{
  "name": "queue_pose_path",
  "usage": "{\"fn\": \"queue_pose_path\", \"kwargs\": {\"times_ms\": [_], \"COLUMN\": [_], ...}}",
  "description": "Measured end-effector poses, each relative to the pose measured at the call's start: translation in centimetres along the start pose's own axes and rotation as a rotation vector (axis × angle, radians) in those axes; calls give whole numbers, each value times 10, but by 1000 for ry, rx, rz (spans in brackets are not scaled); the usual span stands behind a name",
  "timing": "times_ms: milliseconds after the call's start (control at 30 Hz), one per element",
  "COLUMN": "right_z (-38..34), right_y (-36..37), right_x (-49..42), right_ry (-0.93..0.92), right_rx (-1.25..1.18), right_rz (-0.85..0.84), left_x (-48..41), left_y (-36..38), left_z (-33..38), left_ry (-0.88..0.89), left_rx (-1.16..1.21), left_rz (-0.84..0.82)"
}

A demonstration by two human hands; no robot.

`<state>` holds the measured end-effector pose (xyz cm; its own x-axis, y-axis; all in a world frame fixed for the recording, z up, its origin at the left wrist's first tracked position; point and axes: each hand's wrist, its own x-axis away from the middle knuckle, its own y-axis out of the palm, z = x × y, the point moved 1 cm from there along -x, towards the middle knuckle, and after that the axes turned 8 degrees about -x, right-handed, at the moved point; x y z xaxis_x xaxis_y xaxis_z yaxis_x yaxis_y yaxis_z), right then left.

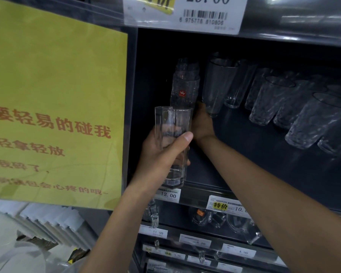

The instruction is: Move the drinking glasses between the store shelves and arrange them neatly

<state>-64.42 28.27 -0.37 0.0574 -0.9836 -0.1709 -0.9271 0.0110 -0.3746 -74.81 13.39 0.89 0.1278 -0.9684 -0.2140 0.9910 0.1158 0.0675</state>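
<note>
One head-worn wide-angle camera faces forward into the shelf [254, 158], close up, about level with it

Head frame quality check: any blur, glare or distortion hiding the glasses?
Head view: dim shelf interior, so the textured glasses at right smear into shadow; glare streaks the upper shelf edge; wide-angle bend curves the shelves; the tall glass in the left hand and the yellow sign read clearly.

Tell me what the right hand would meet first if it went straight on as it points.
Probably the stack of textured glasses with the red sticker: the right hand points up into the shelf at its base. Its fingers are hidden, so it may already touch.
</note>
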Motion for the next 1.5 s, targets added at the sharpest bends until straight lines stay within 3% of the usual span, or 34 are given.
{"fn": "queue_pose_path", "kwargs": {"times_ms": [233, 467, 600, 1133, 1333, 1500], "right_z": [7, 35, 49, 138, 178, 195], "right_y": [-46, -146, -212, -495, -572, -596], "right_x": [32, 109, 151, 226, 218, 211], "right_ry": [102, 76, 12, 120, 9, -87], "right_rx": [15, 154, 332, 767, 1018, 1071], "right_rz": [-165, -301, -280, -258, -332, -372], "left_x": [3, 11, 24, 81, 86, 70], "left_y": [4, 25, 58, 321, 417, 468], "left_z": [3, 4, 9, 13, 9, -4], "left_ry": [12, 44, 78, 85, 11, 20], "left_rx": [-23, -77, -79, -60, -42, -121], "left_rz": [14, -3, -45, -132, -107, -135]}}
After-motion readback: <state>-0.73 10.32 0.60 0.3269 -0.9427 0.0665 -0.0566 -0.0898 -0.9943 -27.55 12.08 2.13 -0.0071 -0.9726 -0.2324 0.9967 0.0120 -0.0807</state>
